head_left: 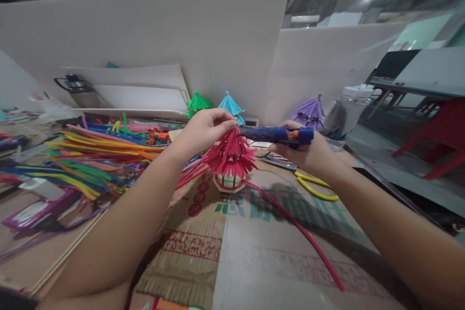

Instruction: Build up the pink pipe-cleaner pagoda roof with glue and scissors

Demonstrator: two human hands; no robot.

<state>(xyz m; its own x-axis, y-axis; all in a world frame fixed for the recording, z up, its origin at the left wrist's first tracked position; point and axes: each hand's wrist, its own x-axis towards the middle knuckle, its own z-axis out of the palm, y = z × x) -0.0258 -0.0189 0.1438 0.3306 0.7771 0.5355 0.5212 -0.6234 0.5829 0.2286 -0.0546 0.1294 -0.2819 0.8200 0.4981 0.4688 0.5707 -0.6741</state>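
A small red pagoda model (234, 157) with tiered, fringed roofs stands upright on a pale base in front of me. At its peak, the thumb and fingers of my left hand (203, 131) are pinched together on the tip. My right hand (308, 152) is wrapped around a dark blue hot glue gun (267, 134) with orange parts. The gun points left, its nozzle at the upper roof just below my left fingertips. From the base, a long red pipe cleaner (301, 227) trails to the lower right. Whatever lies between my left fingertips is too small to make out.
Yellow-handled scissors (316, 186) lie on the cardboard (185, 271). Colourful pipe cleaners (105, 150) are heaped at left, near a purple power strip (43, 208). Behind stand green (198, 102), light blue (231, 106) and purple (308, 112) roofed models and a clear jar (347, 114).
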